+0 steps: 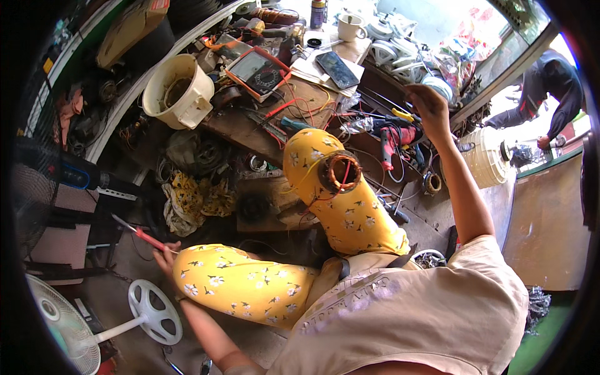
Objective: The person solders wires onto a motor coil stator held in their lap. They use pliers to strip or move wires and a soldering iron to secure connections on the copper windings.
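Observation:
In the head view my left hand (167, 259), low at the left beside my left knee, is closed round a red-handled soldering iron (149, 239). Its pale metal tip points up and away to the left. My right hand (430, 107) is raised at the far right above the cluttered bench. Its fingers are pressed together; what they hold, if anything, I cannot make out. A ring-shaped motor stator (340, 173) with copper windings rests on my right thigh, over yellow flowered trousers (369, 226). Thin red and yellow wires trail from it.
On the wooden bench (250, 134) lie an orange-edged multimeter (258, 73), a phone (337, 69) and a white mug (352, 28). A cream bucket (179, 92) stands left. A red power drill (400, 139) lies among tools. A fan (65, 325) stands lower left; another person (550, 87) bends at right.

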`<state>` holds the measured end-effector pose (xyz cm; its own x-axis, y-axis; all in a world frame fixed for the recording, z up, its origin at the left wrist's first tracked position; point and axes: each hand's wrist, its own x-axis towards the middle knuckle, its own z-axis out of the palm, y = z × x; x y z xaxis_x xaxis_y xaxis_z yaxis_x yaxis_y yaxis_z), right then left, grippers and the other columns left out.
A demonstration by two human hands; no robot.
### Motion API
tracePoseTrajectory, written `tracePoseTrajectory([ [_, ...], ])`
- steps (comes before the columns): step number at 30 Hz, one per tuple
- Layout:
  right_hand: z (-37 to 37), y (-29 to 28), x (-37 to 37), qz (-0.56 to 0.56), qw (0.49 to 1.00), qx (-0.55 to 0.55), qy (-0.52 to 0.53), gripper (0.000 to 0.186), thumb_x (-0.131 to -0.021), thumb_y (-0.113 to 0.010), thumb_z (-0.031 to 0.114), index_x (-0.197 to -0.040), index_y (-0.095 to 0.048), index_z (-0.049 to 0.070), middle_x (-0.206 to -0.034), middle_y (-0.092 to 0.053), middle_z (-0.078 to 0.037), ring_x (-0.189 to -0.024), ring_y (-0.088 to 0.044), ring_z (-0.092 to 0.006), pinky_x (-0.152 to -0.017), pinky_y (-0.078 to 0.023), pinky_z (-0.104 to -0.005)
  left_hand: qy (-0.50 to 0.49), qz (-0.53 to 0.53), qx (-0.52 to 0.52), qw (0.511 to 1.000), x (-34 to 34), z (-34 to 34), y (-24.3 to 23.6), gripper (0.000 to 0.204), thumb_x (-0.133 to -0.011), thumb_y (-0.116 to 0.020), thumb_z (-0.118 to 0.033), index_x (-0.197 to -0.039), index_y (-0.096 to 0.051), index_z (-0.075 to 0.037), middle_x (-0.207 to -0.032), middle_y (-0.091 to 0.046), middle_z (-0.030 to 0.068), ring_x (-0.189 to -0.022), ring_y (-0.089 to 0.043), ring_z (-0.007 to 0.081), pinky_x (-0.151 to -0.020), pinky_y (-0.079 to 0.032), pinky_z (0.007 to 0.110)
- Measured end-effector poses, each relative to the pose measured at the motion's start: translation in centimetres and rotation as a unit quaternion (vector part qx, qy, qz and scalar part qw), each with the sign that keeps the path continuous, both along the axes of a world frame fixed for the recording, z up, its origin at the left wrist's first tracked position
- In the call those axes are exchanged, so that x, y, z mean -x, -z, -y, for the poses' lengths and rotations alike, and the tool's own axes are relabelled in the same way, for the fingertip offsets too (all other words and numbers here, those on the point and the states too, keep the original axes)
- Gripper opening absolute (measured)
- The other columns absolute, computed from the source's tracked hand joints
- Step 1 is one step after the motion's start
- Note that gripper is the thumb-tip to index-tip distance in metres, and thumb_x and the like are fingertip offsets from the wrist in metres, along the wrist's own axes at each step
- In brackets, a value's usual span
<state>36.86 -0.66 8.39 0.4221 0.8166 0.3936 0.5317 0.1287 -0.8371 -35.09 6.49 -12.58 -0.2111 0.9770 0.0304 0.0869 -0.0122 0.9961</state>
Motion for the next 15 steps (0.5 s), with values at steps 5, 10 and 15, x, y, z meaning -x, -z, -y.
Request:
tracePoseTrajectory([
  [5, -1.4, -4.6, 4.3, 0.027, 0.993, -0.008, -0.116, 0.016, -0.093, -0.057, 0.002, -0.105, -0.067, 0.001, -0.092, -0.069, -0.003, -0.083, -0.059, -0.0062, -0.074, -0.048, -0.0229, 0.094, -0.023, -0.062, 0.993, -6.7, -4.9, -13.5, 0.017, -0.103, -0.043, -0.023, -0.112, -0.04, -0.008, -0.077, -0.047, 0.0022, -0.062, -0.056, 0.0141, -0.06, -0.05, 0.029],
  [10, -1.7, -7.7, 9.7, 0.024, 0.96, -0.028, -0.277, 0.016, -0.093, -0.059, 0.005, -0.107, -0.066, 0.0, -0.091, -0.07, -0.005, -0.082, -0.064, -0.0075, -0.071, -0.051, -0.0241, 0.135, -0.014, -0.093, 0.986, -15.3, -4.2, -23.0, 0.016, -0.103, -0.043, -0.023, -0.11, -0.042, -0.009, -0.071, -0.042, -0.0005, -0.049, -0.045, 0.0081, -0.043, -0.039, 0.022],
  [15, -0.1, -8.0, 15.5, 0.05, 0.932, -0.15, -0.327, 0.039, -0.082, -0.063, -0.003, -0.12, -0.061, 0.005, -0.102, -0.068, -0.013, -0.091, -0.069, -0.023, -0.074, -0.055, -0.0318, 0.128, 0.131, -0.057, 0.981, -25.9, 1.7, -29.0, 0.017, -0.102, -0.044, -0.02, -0.11, -0.043, -0.006, -0.069, -0.04, -0.0007, -0.041, -0.038, 0.007, -0.032, -0.032, 0.02],
])
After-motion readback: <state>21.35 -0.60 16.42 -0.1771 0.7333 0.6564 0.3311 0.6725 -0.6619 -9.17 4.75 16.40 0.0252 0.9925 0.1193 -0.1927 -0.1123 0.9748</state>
